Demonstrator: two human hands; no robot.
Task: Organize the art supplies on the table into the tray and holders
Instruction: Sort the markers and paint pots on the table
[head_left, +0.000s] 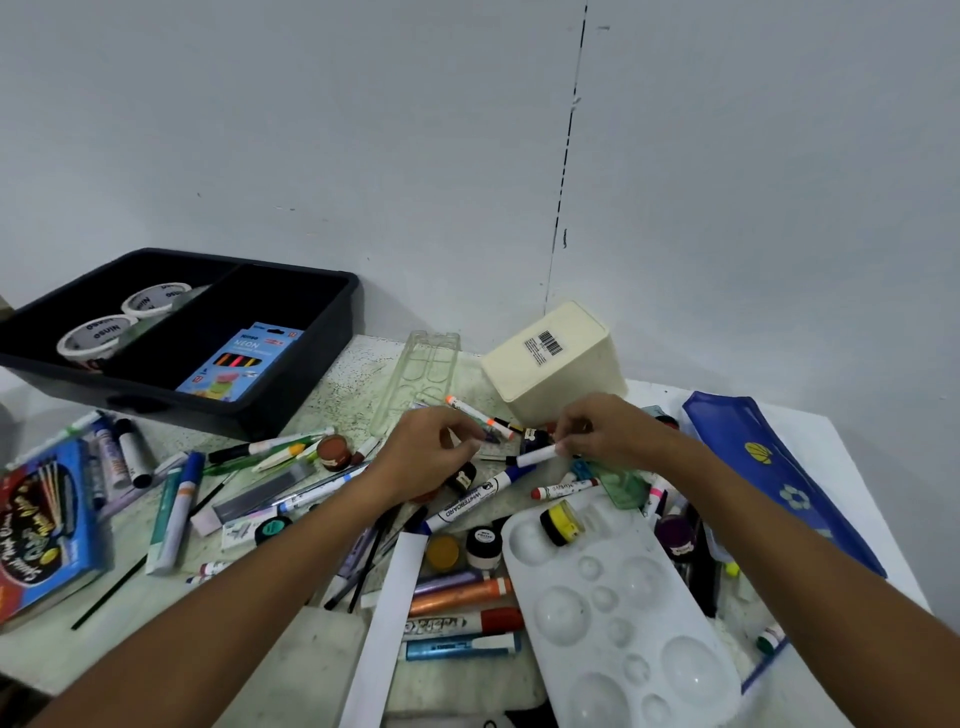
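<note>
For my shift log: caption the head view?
Right hand pinches a white marker over scattered art supplies; left hand reaches alongside.

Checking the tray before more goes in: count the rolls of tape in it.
2. Both white tape rolls lie in the left compartment of the black tray: one roll nearer the camera, the other roll just behind it. The tray wall could hide more.

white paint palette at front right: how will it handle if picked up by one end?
The white palette looks like thin moulded plastic, so probably light and fairly stiff. The small yellow-lidded jar sitting in one well would likely slide or tip out if it tilts. Its glossy surface may be slippery.
</note>
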